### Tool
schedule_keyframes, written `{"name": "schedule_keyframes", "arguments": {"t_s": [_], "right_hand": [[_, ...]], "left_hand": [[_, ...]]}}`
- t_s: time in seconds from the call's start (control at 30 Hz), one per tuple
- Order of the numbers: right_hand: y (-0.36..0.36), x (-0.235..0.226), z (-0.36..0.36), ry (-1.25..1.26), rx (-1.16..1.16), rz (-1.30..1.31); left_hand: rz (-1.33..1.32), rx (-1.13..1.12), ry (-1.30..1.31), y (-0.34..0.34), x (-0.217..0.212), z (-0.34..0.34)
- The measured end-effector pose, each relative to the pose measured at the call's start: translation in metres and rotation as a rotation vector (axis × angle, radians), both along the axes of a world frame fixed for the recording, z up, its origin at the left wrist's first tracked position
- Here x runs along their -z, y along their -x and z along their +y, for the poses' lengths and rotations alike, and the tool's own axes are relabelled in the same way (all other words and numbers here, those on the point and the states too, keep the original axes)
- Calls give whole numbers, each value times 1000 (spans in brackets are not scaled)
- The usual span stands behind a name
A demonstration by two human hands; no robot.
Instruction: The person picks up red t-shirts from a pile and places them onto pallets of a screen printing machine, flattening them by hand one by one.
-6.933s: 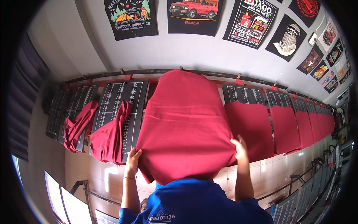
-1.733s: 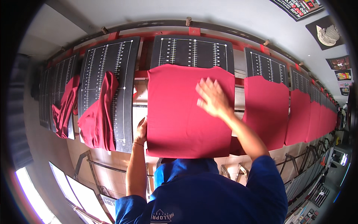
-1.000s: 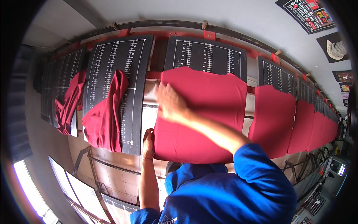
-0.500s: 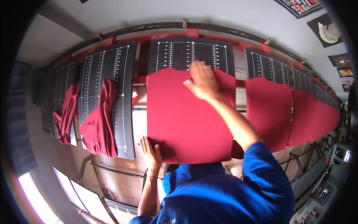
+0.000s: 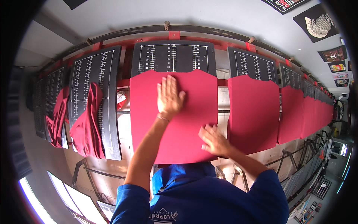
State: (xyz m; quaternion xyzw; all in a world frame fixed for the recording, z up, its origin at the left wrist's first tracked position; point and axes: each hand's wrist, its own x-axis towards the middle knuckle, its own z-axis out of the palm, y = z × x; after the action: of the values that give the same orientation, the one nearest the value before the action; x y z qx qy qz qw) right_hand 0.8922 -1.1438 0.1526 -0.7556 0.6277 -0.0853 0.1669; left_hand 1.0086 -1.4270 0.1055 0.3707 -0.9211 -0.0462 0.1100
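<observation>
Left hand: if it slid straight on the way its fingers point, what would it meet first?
The left hand, flat on the red shirt, points up the board. It would likely cross the shirt's top edge onto the bare black ruled board.

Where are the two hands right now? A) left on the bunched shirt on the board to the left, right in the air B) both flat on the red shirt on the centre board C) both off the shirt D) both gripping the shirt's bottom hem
B: the left hand lies flat, fingers spread, on the upper middle of the red shirt, and the right hand presses near its lower right edge.
</observation>
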Motion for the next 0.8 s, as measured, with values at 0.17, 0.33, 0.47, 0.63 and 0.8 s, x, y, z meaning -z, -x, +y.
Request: {"name": "schedule_keyframes", "arguments": {"t_s": [0.17, 0.33, 0.47, 0.63, 0.8], "right_hand": [[98, 28, -142, 149, 392, 197], [100, 51, -197, 250, 645, 273], [-32, 20, -196, 259, 445, 161], [-216, 2, -157, 157, -131, -187], [-312, 3, -184, -545, -181, -1133]], "left_hand": [[-47, 535, -325, -47, -25, 181], [52, 263, -235, -192, -52, 133], [-16, -214, -266, -370, 0, 164], [132, -571, -564, -413, -31, 179], [338, -834, 26, -487, -53, 62]]}}
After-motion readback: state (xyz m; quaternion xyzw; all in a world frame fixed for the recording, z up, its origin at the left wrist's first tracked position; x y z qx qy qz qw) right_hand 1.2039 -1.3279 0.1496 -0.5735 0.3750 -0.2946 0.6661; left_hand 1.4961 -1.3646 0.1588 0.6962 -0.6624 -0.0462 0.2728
